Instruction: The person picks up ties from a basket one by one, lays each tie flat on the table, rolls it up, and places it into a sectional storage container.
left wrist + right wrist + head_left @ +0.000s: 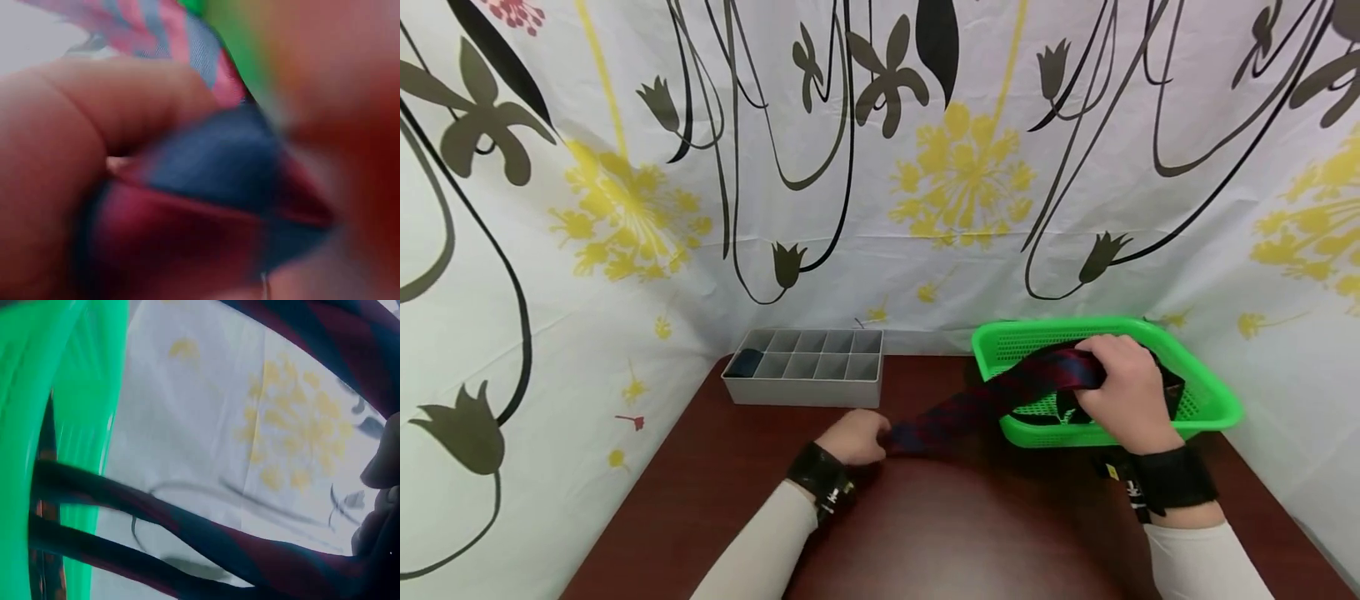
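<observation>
A necktie (992,398) striped dark blue and dark red stretches across the right half of the brown table (715,492), one end down near the table's middle, the other raised over the green basket (1206,392). The left hand (857,437) holds the lower end just above the tabletop; the left wrist view, though blurred, shows its fingers (125,100) curled round the blue and red cloth (206,181). The right hand (1123,387) grips the upper part over the basket, fingers wrapped over the bunched cloth — the tie runs taut-looking between the two hands, sloping down to the left. In the right wrist view bands of the tie (262,556) cross in front of the basket's green wall (56,425). More dark cloth lies inside the basket under the right hand.

Further back on the left stands a grey divided tray (808,367) — a dark rolled item (745,362) sits in its front left compartment. A flower-patterned curtain (955,175) surrounds the table.
</observation>
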A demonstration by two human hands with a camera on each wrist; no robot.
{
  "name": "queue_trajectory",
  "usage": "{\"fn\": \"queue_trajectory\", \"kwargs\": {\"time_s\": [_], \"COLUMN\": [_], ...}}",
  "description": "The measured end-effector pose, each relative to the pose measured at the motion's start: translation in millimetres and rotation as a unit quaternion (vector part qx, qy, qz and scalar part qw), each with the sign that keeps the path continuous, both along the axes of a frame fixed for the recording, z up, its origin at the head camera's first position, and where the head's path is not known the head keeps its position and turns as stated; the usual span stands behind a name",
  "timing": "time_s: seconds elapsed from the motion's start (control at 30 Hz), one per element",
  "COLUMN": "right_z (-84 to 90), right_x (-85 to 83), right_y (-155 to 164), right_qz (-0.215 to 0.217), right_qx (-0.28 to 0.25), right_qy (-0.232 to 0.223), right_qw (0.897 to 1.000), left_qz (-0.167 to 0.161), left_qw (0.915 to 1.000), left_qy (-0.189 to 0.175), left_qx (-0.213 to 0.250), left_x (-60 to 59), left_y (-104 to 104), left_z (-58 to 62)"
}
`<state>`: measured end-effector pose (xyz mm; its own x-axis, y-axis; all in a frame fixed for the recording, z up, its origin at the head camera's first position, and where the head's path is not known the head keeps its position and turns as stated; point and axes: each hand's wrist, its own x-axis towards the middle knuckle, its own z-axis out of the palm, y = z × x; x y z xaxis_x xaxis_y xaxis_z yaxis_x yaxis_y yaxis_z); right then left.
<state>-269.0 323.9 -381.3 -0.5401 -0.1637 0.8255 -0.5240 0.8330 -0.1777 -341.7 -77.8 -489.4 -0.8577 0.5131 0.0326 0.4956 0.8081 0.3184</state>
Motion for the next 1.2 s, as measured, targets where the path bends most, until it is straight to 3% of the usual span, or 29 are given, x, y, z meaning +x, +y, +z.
{"fn": "queue_trajectory", "kwargs": {"time_s": [0.1, 0.13, 0.2, 0.27, 0.33, 0.4, 0.43, 0.47, 0.53, 0.6, 0.67, 0.73, 0.8, 0.87, 1.0, 1.07, 1.1, 1.2], "right_z": [1.4, 1.9, 2.5, 3.2, 1.5, -0.2, -0.8, -1.0, 0.9, 4.6, 8.1, 7.9, 3.1, -6.8, -34.2, -48.3, -54.8, -76.6], "right_x": [-2.4, -3.7, -6.3, -10.4, -15.2, -16.7, -15.9, -14.3, -8.6, -1.5, 8.8, 20.4, 33.2, 44.3, 60.6, 66.3, 67.5, 67.4], "right_y": [16, 22, 33, 39, 47, 56, 60, 65, 73, 75, 72, 62, 47, 31, 13, 12, 14, 22], "right_qz": [-0.031, -0.039, -0.049, -0.049, -0.056, -0.069, -0.078, -0.086, -0.099, -0.102, -0.094, -0.081, -0.057, -0.023, 0.022, 0.027, 0.028, 0.039], "right_qx": [-0.011, -0.013, -0.016, -0.013, -0.009, -0.01, -0.012, -0.014, -0.012, -0.002, 0.011, 0.038, 0.073, 0.112, 0.152, 0.154, 0.154, 0.146], "right_qy": [0.003, 0.004, 0.0, -0.005, -0.016, -0.03, -0.039, -0.05, -0.076, -0.1, -0.13, -0.162, -0.196, -0.229, -0.246, -0.244, -0.244, -0.296], "right_qw": [0.999, 0.999, 0.999, 0.999, 0.998, 0.997, 0.996, 0.995, 0.992, 0.99, 0.987, 0.983, 0.976, 0.967, 0.957, 0.957, 0.957, 0.943], "left_qz": [0.017, 0.03, 0.064, 0.107, 0.151, 0.197, 0.216, 0.227, 0.231, 0.207, 0.159, 0.118, 0.105, 0.13, 0.199, 0.212, 0.21, 0.213], "left_qw": [0.9967, 0.9923, 0.9744, 0.9418, 0.8958, 0.8529, 0.8382, 0.8305, 0.835, 0.854, 0.8793, 0.8923, 0.9012, 0.895, 0.8656, 0.8513, 0.8491, 0.8363], "left_qy": [-0.013, -0.015, -0.029, -0.056, -0.08, -0.09, -0.094, -0.097, -0.101, -0.125, -0.159, -0.197, -0.212, -0.222, -0.23, -0.242, -0.247, -0.266], "left_qx": [0.079, 0.119, 0.213, 0.313, 0.411, 0.475, 0.492, 0.499, 0.489, 0.461, 0.42, 0.388, 0.363, 0.364, 0.398, 0.415, 0.417, 0.429], "left_x": [-7.1, -8.7, -7.9, -1.2, 4.7, 9.7, 11.5, 11.9, 12.0, 13.4, 15.4, 20.0, 25.5, 31.0, 41.0, 46.0, 48.2, 55.1], "left_y": [-31, -43, -68, -92, -109, -121, -126, -131, -141, -155, -172, -192, -213, -230, -254, -260, -263, -270], "left_z": [27.8, 38.7, 60.2, 78.0, 86.3, 87.9, 87.1, 85.7, 79.8, 71.3, 58.5, 43.0, 27.2, 14.3, -1.1, -5.6, -7.8, -14.7]}}
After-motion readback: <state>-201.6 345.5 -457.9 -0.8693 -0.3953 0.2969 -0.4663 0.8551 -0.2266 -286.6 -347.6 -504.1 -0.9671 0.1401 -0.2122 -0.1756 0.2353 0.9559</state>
